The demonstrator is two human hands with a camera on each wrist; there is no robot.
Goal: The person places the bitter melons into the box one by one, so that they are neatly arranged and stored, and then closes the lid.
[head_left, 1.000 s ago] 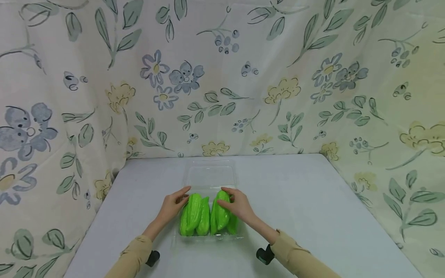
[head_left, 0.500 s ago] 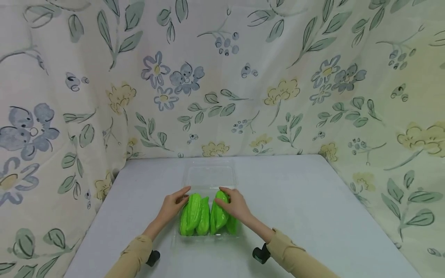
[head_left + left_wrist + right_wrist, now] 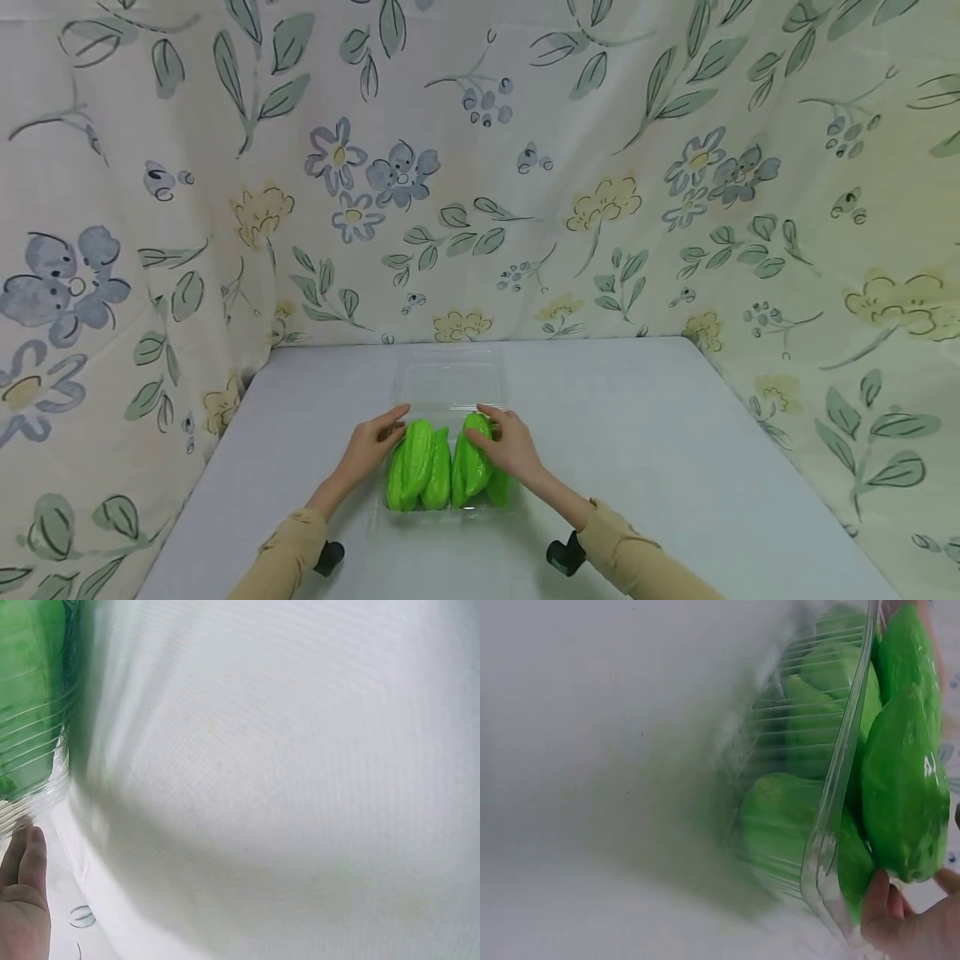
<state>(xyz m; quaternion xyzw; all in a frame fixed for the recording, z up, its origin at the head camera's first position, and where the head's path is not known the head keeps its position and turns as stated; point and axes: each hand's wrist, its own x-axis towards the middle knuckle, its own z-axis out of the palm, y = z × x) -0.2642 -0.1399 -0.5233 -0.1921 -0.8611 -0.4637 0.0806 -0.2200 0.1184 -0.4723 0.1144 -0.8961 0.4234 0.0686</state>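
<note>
A clear plastic clamshell box point(image 3: 450, 381) lies opened on the table, its lid folded back on the far side. Several glossy, long, lumpy green vegetables, resembling peppers, fill its base side by side. My left hand point(image 3: 367, 446) touches the box's far left corner; in the left wrist view its straight fingers point(image 3: 31, 859) meet the ribbed wall. My right hand point(image 3: 516, 446) holds the far end of a green vegetable point(image 3: 477, 458) lying atop the right-hand group. Close up, that vegetable point(image 3: 906, 784) sits above the box rim point(image 3: 838, 780), thumb and fingers at its tip.
A white-covered table point(image 3: 615, 433) surrounds the box. Floral cloth point(image 3: 480, 175) hangs behind it and down both sides. Dark wrist cameras point(image 3: 566, 552) sit under both forearms, below tan sleeves point(image 3: 292, 550).
My right hand has shifted slightly left, with the green vegetable at its fingers moving a little the same way. My left hand keeps its place at the corner.
</note>
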